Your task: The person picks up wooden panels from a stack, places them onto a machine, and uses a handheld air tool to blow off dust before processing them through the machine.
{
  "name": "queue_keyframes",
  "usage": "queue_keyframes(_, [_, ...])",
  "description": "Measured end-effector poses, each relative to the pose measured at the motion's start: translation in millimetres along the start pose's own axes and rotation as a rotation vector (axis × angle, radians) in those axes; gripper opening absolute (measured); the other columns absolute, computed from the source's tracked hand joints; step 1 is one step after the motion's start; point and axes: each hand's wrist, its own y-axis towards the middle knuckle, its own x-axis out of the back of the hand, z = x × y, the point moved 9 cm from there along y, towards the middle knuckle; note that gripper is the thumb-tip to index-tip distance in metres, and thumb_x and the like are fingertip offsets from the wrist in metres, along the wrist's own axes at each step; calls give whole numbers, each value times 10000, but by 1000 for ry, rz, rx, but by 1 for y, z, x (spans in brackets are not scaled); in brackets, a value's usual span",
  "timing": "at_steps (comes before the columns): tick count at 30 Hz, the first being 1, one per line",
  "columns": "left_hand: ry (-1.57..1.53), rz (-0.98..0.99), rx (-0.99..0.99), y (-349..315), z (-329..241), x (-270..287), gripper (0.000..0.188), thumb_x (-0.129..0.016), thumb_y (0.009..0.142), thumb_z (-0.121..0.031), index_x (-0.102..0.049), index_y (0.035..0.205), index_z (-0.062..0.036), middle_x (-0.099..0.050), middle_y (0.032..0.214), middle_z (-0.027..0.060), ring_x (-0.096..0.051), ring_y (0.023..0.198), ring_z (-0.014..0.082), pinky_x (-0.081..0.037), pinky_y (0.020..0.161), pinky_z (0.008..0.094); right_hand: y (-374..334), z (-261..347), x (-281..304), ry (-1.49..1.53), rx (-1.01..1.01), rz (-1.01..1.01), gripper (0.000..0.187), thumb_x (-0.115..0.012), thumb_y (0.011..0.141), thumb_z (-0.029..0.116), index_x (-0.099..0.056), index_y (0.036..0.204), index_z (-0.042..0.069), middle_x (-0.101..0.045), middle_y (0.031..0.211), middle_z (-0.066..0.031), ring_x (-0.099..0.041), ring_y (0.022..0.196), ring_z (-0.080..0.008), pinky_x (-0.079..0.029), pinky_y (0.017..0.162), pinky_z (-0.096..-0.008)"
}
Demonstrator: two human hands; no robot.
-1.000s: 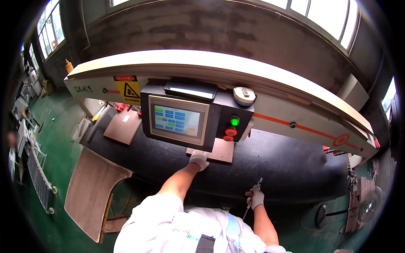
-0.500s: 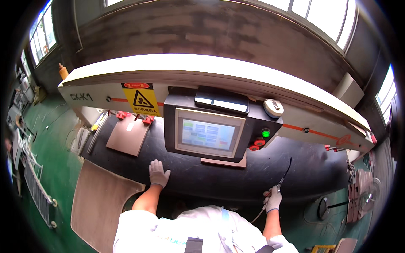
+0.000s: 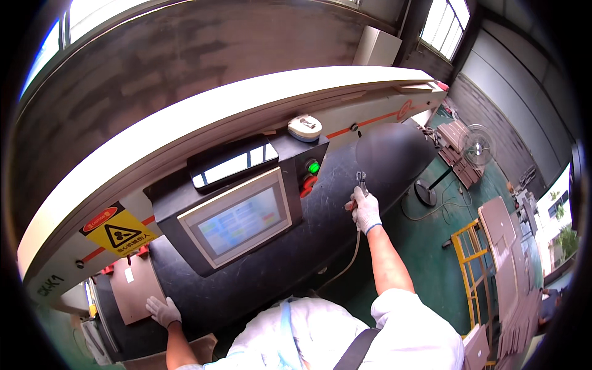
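My right hand (image 3: 366, 211), in a pale work glove, is wrapped round an air blow gun (image 3: 361, 179) above the machine's dark table (image 3: 320, 216). A thin hose (image 3: 353, 259) trails down from the gun toward my body. My left hand (image 3: 164, 312), gloved too, lies with fingers apart at the right edge of a flat brown panel (image 3: 131, 287); whether it presses on the panel I cannot tell. That panel lies under red clamps (image 3: 143, 250) at the machine's left. Between my hands a control box with a lit touchscreen (image 3: 237, 219) overhangs the table.
A long pale beam (image 3: 246, 108) crosses above the table. Green and red buttons (image 3: 313, 167) sit beside the screen. To the right stand a pedestal fan (image 3: 478, 148), a yellow frame (image 3: 470, 265) and stacked brown panels (image 3: 502, 246). A person (image 3: 549, 303) is at the far right edge.
My view has swung to the right. My right hand has carried the blow gun forward along the table's right part. My left hand has come up to the brown panel's edge.
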Motion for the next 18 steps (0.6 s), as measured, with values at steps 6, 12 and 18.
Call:
queue_keyframes(6, [-134, -221, -164, -6, 8, 2, 702, -673, 991, -324, -474, 1534, 75, -444, 1616, 293, -374, 1534, 452, -315, 1261, 535, 19, 7, -6, -81, -5, 42, 371, -609, 1021, 410, -626, 847, 82, -648, 642, -103, -508, 425, -175, -382, 409, -349])
queue_keyframes(12, [-132, -241, -204, -6, 18, 0, 662, -707, 962, -288, -526, 1470, 96, -490, 1569, 302, -411, 1493, 485, -349, 1235, 545, 14, 8, 13, -115, 30, 38, 369, -612, 1006, 403, -602, 812, 89, -606, 604, -78, -463, 408, -173, -374, 408, -361])
queue_keyframes(18, [-75, -259, -218, -20, 6, 22, 454, -680, 935, -278, -621, 1267, 26, -589, 1434, 250, -515, 1373, 428, -374, 1177, 537, -80, -125, -37, -422, -221, 411, 359, -584, 1012, 373, -594, 810, 76, -618, 609, -100, -475, 396, -174, -362, 392, -345])
